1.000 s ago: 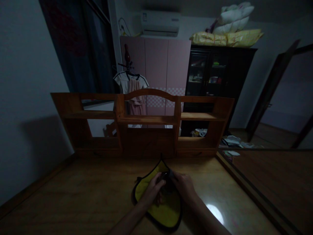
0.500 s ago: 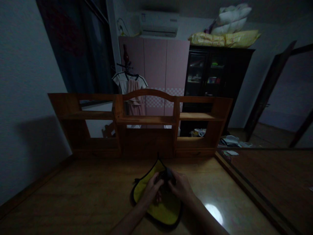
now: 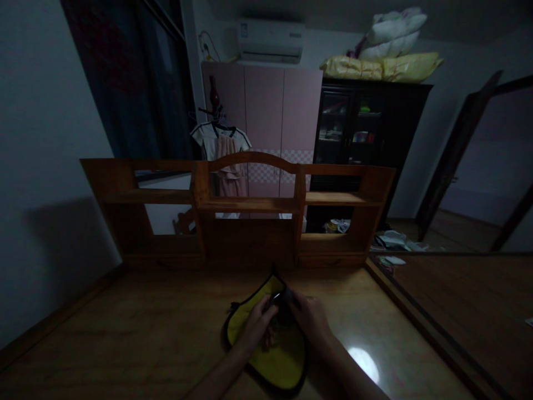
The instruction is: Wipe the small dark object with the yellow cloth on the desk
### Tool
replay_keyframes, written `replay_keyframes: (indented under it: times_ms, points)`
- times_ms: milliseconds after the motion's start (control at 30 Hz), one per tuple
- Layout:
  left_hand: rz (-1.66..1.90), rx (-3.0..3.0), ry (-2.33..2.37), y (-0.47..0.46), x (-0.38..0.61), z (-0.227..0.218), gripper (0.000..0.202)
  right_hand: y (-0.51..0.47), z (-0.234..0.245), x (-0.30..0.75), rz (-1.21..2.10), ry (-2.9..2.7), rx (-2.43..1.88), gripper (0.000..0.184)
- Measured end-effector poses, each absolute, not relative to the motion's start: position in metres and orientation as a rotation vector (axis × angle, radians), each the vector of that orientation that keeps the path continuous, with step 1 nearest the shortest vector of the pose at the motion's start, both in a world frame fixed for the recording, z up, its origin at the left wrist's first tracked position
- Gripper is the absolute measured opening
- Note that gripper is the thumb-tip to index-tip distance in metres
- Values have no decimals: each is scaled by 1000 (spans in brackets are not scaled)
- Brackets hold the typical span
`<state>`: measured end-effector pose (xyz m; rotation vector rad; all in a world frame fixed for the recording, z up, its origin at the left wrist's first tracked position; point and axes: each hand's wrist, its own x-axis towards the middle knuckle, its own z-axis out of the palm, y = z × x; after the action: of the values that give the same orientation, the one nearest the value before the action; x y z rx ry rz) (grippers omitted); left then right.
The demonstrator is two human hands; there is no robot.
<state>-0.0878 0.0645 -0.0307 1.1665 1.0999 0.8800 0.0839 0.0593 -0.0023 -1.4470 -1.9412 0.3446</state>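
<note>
A yellow pouch with black edging, rounded at the near end and narrowing to a point at the far end, lies on the wooden surface. My left hand rests over its middle, fingers curled around a dark object that catches a bright glint; its kind is too dark to tell. At the pouch's upper right edge, my right hand is closed, thumb and fingers pinching dark material there. Shadow between the hands hides exactly what the right fingers grip. A small black tab sticks out on the pouch's left.
A wooden shelf unit spans the far edge of the surface. The wall borders the left side, and a raised wooden rail runs along the right. A bright light reflection lies right of my right forearm.
The dark object at my left fingers has turned and now shows a bright glint. My right hand has shifted slightly right and down, and the pouch's tip has moved slightly right.
</note>
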Motion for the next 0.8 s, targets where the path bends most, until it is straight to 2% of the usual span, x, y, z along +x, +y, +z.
replay_keyframes:
  times_ms: [233, 367, 567, 800]
  points:
    - [940, 1213, 1033, 67, -90, -27, 60, 61, -5, 82, 384, -1860, -1423, 16]
    - [947, 1172, 1022, 71, -90, -29, 63, 58, 1, 81, 407, -1896, -1309, 23]
    - [972, 1107, 998, 75, -89, -34, 65, 57, 3, 80, 600, -1908, -1254, 49]
    - [949, 1151, 1036, 72, -87, -33, 74, 59, -5, 84, 548, -1954, -1185, 44]
